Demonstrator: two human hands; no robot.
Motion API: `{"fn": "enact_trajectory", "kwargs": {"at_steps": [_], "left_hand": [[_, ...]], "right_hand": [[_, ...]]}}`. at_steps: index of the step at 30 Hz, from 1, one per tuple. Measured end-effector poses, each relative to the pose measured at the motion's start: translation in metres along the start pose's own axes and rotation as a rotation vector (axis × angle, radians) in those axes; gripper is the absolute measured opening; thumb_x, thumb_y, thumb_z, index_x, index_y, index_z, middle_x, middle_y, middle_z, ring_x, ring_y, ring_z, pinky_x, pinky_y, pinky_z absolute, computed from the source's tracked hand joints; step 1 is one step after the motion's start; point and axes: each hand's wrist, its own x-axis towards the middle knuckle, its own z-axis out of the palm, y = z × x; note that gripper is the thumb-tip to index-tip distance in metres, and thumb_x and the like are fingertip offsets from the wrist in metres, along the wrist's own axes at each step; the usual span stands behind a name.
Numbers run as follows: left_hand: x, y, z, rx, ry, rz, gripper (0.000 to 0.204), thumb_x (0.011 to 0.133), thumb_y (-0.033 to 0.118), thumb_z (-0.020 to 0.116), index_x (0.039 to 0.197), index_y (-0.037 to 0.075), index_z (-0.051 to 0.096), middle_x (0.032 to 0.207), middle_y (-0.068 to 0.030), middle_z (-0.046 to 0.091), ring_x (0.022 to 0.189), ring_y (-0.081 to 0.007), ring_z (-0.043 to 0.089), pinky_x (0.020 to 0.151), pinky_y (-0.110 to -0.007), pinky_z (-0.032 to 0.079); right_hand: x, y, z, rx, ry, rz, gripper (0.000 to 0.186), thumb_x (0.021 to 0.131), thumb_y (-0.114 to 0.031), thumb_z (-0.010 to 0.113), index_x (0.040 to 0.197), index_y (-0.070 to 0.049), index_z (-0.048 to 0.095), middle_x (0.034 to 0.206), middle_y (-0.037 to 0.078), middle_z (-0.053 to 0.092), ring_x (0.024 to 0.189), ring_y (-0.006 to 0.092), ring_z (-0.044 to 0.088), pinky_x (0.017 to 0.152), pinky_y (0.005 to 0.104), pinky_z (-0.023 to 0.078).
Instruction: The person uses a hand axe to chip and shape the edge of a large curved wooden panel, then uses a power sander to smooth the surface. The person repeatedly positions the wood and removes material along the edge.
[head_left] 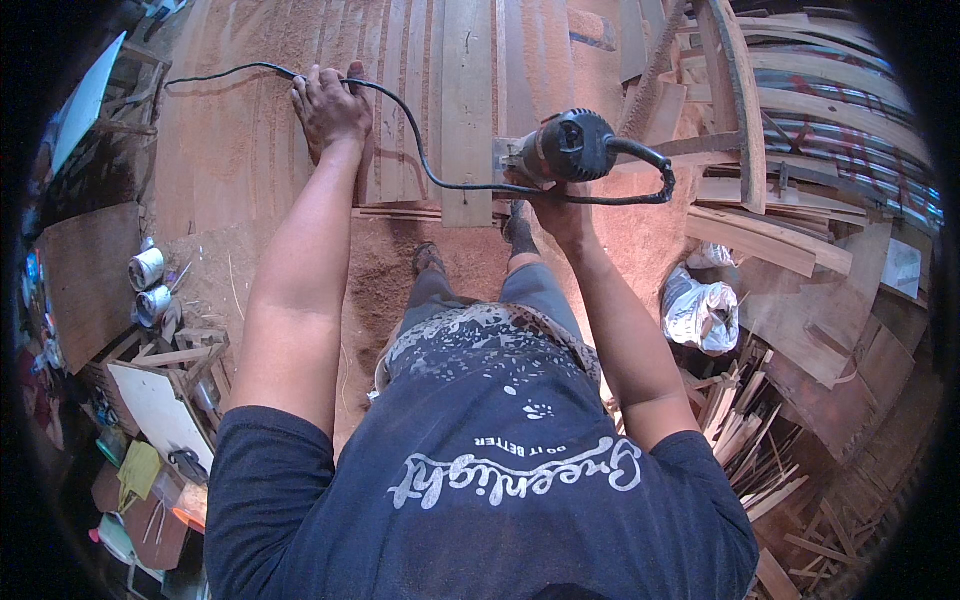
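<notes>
My right hand [563, 212] is closed around the lower part of a black handheld router [578, 145]; the tool hides most of its fingers. The router sits at the right edge of a pale board [467, 120] that lies lengthwise on the sawdust-covered worktable. A black power cord [413, 128] loops from the router's top, crosses the board and runs left to my other hand. My left hand [335, 108] rests on the boards with its fingers spread, and the cord passes at its fingers. Whether those fingers pinch the cord is not clear.
Several long boards [400, 150] lie side by side on the worktable [220, 150]. At right stand a wooden frame [745, 120] and stacked planks, with a white sack [700, 315] below. Two paint cans [147, 268] and a wooden stand are at left. Offcuts [750, 430] pile up lower right.
</notes>
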Motion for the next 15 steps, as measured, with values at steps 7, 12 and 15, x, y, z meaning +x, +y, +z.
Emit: {"fn": "enact_trajectory", "kwargs": {"at_steps": [7,12,15], "left_hand": [[0.0,-0.001,-0.003,-0.001,-0.042,0.006,0.061,0.11,0.061,0.044,0.118,0.006,0.068,0.149,-0.0245,0.059,0.147,-0.0505,0.045,0.129,-0.059,0.024],[-0.002,0.0,0.002,0.001,0.003,0.008,0.061,0.11,0.06,0.046,0.114,0.004,0.071,0.144,-0.0229,0.063,0.146,-0.0482,0.046,0.128,-0.058,0.026],[-0.001,-0.001,0.001,0.003,-0.019,0.005,0.061,0.11,0.06,0.046,0.115,0.005,0.071,0.145,-0.0228,0.062,0.146,-0.0484,0.046,0.128,-0.058,0.025]], "right_hand": [[0.002,0.006,-0.001,-0.192,0.027,-0.037,0.036,0.089,-0.023,0.089,0.116,-0.006,0.073,0.111,0.012,0.077,0.103,0.0306,0.074,0.089,0.0458,0.059],[0.003,0.014,-0.001,-0.032,0.05,0.037,0.036,0.089,-0.023,0.089,0.116,-0.006,0.073,0.111,0.012,0.078,0.103,0.0286,0.074,0.089,0.0449,0.06],[0.004,0.011,-0.002,0.012,0.041,0.085,0.035,0.09,-0.021,0.089,0.116,-0.006,0.073,0.11,0.011,0.078,0.102,0.0268,0.075,0.088,0.0438,0.061]]}}
